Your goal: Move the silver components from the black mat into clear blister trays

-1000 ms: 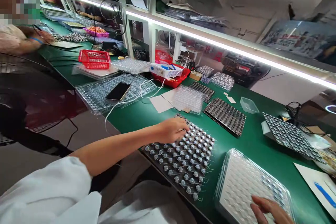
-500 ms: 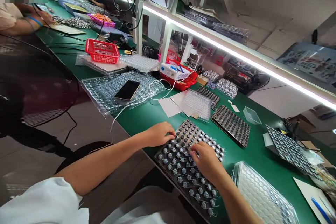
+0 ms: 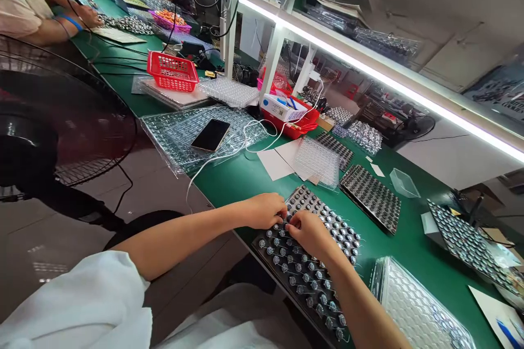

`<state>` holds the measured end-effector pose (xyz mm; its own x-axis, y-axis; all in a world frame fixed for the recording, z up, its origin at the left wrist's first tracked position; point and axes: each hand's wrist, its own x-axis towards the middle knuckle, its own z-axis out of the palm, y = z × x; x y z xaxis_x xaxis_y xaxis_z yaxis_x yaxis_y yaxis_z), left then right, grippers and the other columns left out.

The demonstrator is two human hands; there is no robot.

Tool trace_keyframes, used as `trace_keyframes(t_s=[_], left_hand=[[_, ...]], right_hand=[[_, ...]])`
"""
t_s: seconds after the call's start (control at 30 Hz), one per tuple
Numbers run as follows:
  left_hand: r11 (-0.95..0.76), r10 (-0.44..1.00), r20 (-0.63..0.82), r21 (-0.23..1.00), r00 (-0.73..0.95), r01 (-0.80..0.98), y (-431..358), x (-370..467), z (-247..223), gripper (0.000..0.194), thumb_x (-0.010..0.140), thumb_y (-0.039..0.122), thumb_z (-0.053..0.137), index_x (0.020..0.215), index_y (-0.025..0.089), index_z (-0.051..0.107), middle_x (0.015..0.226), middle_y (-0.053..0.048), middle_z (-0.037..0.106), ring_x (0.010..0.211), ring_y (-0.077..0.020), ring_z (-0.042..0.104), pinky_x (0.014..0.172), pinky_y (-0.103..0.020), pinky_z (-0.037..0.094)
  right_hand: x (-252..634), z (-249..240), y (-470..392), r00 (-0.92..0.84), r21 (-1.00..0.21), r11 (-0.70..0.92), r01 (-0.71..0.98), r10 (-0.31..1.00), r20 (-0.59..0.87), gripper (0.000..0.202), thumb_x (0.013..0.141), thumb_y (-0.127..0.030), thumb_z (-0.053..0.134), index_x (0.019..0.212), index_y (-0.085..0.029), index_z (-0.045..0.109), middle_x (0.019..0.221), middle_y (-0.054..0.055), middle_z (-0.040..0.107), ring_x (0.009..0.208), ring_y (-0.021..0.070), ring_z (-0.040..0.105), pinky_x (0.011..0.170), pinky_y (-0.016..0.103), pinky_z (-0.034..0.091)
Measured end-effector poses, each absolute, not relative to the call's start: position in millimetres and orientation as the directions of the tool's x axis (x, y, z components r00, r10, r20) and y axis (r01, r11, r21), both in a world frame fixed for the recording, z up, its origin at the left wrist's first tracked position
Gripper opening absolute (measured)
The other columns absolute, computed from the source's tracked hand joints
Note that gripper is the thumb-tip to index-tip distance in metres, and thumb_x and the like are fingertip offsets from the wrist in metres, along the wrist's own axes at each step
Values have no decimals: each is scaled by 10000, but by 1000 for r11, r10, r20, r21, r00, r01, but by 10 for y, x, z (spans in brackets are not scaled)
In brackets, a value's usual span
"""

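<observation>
Right hand (image 3: 311, 233) has drawn nearer the left hand (image 3: 266, 211) over the component tray (image 3: 278, 268); whether either's fingers clamp anything, I cannot tell.

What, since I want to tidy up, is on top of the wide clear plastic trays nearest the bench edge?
A dark-screened phone lies flat on the clear plastic trays, and a white cable runs across their edge. The patch directly beneath the phone is hidden.

The tray (image 3: 280, 271), dark and rectangular, lies flat at the near edge of the green table (image 3: 229, 174), holding rows of round, silvery parts (image 3: 298, 267), many with thin wires.
</observation>
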<state>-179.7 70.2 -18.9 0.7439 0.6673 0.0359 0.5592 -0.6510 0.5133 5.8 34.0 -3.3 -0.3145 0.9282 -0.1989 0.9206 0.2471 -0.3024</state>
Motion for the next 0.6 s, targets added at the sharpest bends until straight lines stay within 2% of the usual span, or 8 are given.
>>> trace_keyframes(t_s=[0.07, 0.17, 0.3, 0.4, 0.5, 0.6], left_hand=[[-676, 648, 13, 471, 762, 567, 705, -1763, -152, 91, 796, 208, 589, 857, 188, 654, 892, -55, 622, 924, -215, 555, 776, -284, 418], [-680, 650, 12, 457, 760, 574, 681, -1739, -138, 67, 782, 187, 574, 826, 176, 623, 895, -57, 615, 902, -214, 562, 773, -288, 425], [-650, 680, 82, 527, 729, 547, 600, -1762, -200, 82, 776, 168, 543, 841, 178, 592, 893, -34, 616, 870, -185, 568, 771, -265, 425], [-600, 722, 94, 578, 686, 553, 571, -1814, -245, 88, 806, 223, 517, 821, 184, 595, 865, -26, 622, 834, -178, 571, 756, -257, 423], [-546, 759, 119, 652, 640, 527, 630, -1839, -246, 189, 836, 354, 504, 831, 203, 617, 862, -13, 647, 812, -176, 580, 739, -238, 428], [-432, 840, 101, 720, 533, 544, 676, -1767, -188, 299, 809, 512, 516, 857, 245, 641, 840, 26, 674, 717, -166, 577, 620, -214, 419]], right_hand=[[49, -55, 323, -313, -291, 257, 921, 935, -165, 102, 788, -266, 573, 744, -191, 627, 791, 23, 654, 741, 147, 561, 639, 237, 353], [15, -89, 265, -321, -206, 304, 930, 946, -50, 86, 781, -228, 561, 762, -181, 631, 832, 41, 656, 796, 166, 567, 713, 261, 363], [-11, -81, 137, -289, -59, 290, 955, 957, 27, 122, 801, -212, 531, 825, -162, 639, 884, 87, 658, 863, 218, 574, 763, 318, 365], [45, -21, 1, -268, -1, 269, 963, 962, 44, 150, 822, -205, 506, 877, -141, 630, 880, 108, 662, 852, 233, 582, 777, 350, 372], [256, 56, -174, -247, -65, 251, 966, 967, 59, 128, 828, -214, 514, 871, -157, 620, 834, 76, 668, 798, 205, 586, 782, 342, 379], [699, 138, -467, -160, -265, 184, 947, 981, 109, 66, 809, -200, 553, 819, -190, 617, 802, 20, 664, 785, 162, 581, 763, 283, 386]])
